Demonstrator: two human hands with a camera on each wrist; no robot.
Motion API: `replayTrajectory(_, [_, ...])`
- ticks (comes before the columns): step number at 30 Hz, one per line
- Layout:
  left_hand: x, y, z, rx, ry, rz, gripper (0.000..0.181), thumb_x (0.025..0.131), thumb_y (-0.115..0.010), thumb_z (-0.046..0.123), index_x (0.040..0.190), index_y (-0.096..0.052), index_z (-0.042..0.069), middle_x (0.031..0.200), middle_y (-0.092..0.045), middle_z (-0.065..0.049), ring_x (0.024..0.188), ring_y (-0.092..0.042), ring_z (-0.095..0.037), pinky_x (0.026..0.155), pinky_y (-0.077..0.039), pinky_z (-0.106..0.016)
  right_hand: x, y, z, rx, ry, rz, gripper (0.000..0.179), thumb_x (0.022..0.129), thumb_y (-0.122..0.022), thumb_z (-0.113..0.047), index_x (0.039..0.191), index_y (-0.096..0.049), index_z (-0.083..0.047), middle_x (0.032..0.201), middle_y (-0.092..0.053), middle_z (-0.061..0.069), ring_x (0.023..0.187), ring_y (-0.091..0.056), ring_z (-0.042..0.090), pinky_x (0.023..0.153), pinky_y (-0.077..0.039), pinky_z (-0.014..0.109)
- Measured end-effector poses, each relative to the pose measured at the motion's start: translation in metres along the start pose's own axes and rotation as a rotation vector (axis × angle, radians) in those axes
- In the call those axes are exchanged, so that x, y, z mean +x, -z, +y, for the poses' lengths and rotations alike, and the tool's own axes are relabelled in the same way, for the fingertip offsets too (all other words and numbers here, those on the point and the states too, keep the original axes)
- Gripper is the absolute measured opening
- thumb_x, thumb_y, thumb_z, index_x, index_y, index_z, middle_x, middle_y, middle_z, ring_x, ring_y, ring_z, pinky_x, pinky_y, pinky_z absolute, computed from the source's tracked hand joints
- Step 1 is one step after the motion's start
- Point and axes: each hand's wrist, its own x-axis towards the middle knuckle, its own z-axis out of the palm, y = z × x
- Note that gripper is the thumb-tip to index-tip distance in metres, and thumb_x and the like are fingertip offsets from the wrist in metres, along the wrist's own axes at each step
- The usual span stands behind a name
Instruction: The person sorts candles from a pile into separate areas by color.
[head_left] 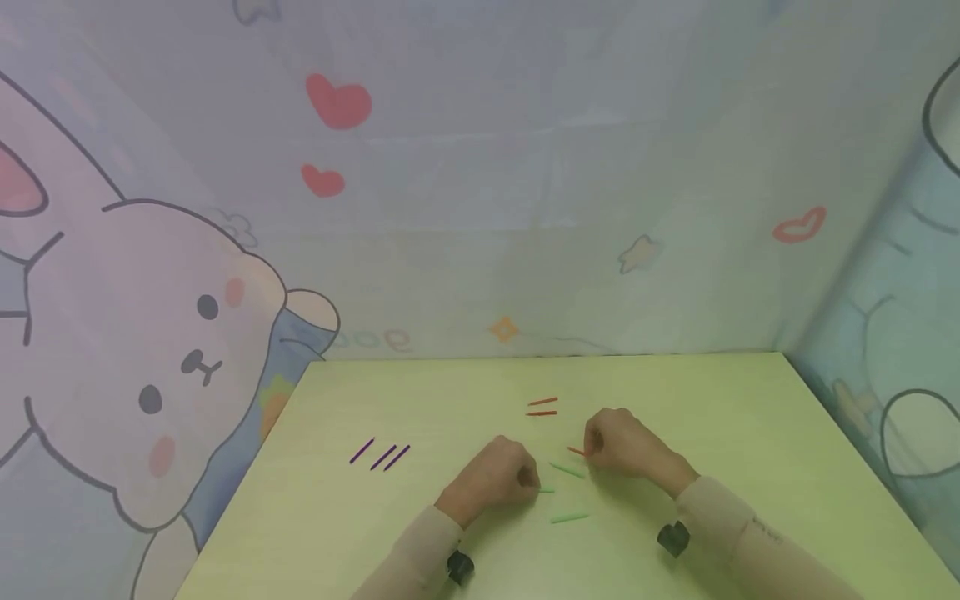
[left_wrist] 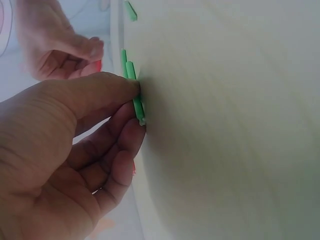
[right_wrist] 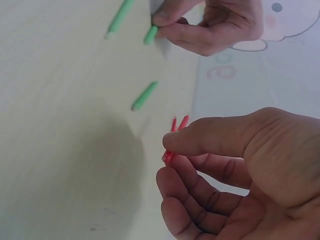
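My left hand pinches a slim green pen-like stick between thumb and fingertips, low at the table. To its right, my right hand pinches a slim red pen-like stick; the fingers cover most of it. Two other green sticks lie loose between and below the hands, one just left of the right hand and one nearer the front. Beyond the hands lie two red sticks, side by side and apart from the held one.
Three purple sticks lie slanted on the left part of the pale yellow-green table. A cloth backdrop with cartoon prints hangs behind it and along the sides. Dark devices sit at both wrists.
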Motion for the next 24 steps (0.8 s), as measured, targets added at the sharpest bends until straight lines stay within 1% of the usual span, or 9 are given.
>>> replayTrajectory(5, [-0.001,-0.001,-0.002,-0.009,0.0,0.005,0.015,0.086,-0.085,0.001,0.085,-0.087,0.016,0.081,-0.08,0.01,0.071,-0.064,0.006,0.073,-0.052,-0.011,0.008,0.013,-0.003,0.002,-0.024,0.01,0.013,0.089,-0.08,0.004,0.086,-0.077,-0.008,0.085,-0.07,-0.004,0.076,-0.061,0.013,0.069,-0.056,0.033])
replayTrajectory(10, [0.0,-0.001,-0.004,-0.02,0.005,-0.004,0.015,0.087,-0.084,0.002,0.084,-0.087,0.017,0.079,-0.079,0.012,0.07,-0.062,0.007,0.071,-0.051,-0.01,0.015,0.022,-0.006,-0.006,-0.025,0.025,0.015,0.086,-0.078,0.008,0.087,-0.076,-0.008,0.086,-0.071,-0.001,0.074,-0.06,0.014,0.069,-0.055,0.033])
replayTrajectory(15, [0.001,-0.003,-0.006,-0.023,0.003,0.001,0.018,0.085,-0.083,-0.001,0.082,-0.086,0.017,0.078,-0.078,0.012,0.07,-0.061,0.008,0.07,-0.05,-0.01,0.021,0.024,-0.004,-0.006,-0.026,0.038,0.016,0.087,-0.075,0.007,0.088,-0.074,-0.009,0.086,-0.071,0.001,0.073,-0.058,0.015,0.067,-0.054,0.033])
replayTrajectory(20, [0.001,-0.002,-0.005,-0.034,0.005,0.006,0.017,0.087,-0.083,0.0,0.082,-0.086,0.016,0.078,-0.078,0.011,0.07,-0.061,0.007,0.07,-0.05,-0.01,0.029,0.024,-0.002,-0.002,-0.033,0.058,0.017,0.086,-0.072,0.008,0.089,-0.072,-0.009,0.086,-0.069,-0.001,0.074,-0.058,0.016,0.07,-0.053,0.034])
replayTrajectory(24, [0.001,-0.002,-0.004,-0.038,0.008,0.0,0.017,0.088,-0.084,0.001,0.082,-0.086,0.016,0.078,-0.077,0.012,0.07,-0.061,0.007,0.07,-0.05,-0.011,0.033,0.024,-0.002,0.004,-0.035,0.065,0.016,0.087,-0.073,0.008,0.088,-0.073,-0.008,0.085,-0.069,0.0,0.075,-0.058,0.016,0.07,-0.053,0.033])
